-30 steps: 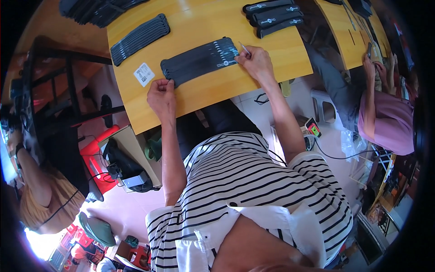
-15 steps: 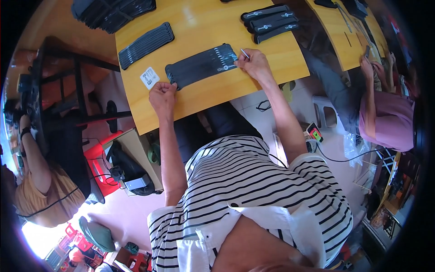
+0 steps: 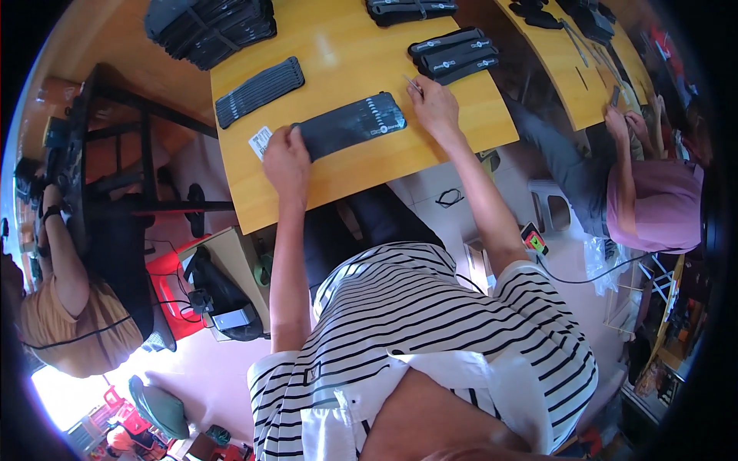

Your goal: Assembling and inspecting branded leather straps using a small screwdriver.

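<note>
A flat dark grey fabric band (image 3: 350,127) with white print at its right end lies slantwise on the yellow table (image 3: 346,73). My left hand (image 3: 288,165) is closed on the band's left end, its thumb and fingers hiding that edge. Just off the right end, my right hand (image 3: 437,111) is closed around a slim silver tool (image 3: 412,83); its tip points up and left, and its exact kind is hidden by the fingers. A white printed card (image 3: 260,141) is partly covered by my left hand.
A ribbed dark band stack (image 3: 260,91) lies at the left. Behind it rises a tall dark pile (image 3: 211,31). More bands (image 3: 453,55) and a tied bundle (image 3: 410,9) sit at the back right. Co-workers sit at either side, one in a pink shirt (image 3: 653,200).
My left hand has moved further over the band's left end and now covers part of the card. My right hand has come away from the band's right end, keeping the silver tool.
</note>
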`<move>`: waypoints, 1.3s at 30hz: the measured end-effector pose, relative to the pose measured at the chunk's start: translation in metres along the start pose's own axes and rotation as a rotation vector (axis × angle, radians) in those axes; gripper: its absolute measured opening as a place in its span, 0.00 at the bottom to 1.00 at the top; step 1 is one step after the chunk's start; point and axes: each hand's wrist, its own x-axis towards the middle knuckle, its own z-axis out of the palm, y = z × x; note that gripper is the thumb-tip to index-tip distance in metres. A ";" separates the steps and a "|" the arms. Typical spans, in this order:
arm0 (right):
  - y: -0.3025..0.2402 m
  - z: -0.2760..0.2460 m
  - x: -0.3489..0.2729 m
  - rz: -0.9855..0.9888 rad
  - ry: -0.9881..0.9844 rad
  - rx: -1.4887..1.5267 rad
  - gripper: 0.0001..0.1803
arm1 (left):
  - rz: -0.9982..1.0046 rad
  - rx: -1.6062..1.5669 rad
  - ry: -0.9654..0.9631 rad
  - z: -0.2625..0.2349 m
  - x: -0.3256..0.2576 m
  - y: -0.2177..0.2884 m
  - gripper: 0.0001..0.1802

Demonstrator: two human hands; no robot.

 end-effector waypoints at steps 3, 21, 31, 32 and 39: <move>-0.019 0.016 0.013 -0.121 0.089 -0.032 0.08 | 0.181 0.024 -0.044 0.027 0.002 0.024 0.21; -0.032 0.075 0.022 -0.392 0.156 -0.276 0.08 | 0.429 0.299 -0.287 0.073 -0.003 0.025 0.35; -0.033 0.076 0.024 -0.381 0.131 -0.292 0.09 | 0.325 0.456 -0.248 0.053 0.003 -0.006 0.40; -0.034 0.076 0.025 -0.387 0.131 -0.279 0.09 | 0.320 0.465 -0.247 0.052 0.003 -0.006 0.40; -0.033 0.075 0.024 -0.380 0.135 -0.276 0.11 | 0.315 0.407 -0.247 0.051 0.003 -0.005 0.36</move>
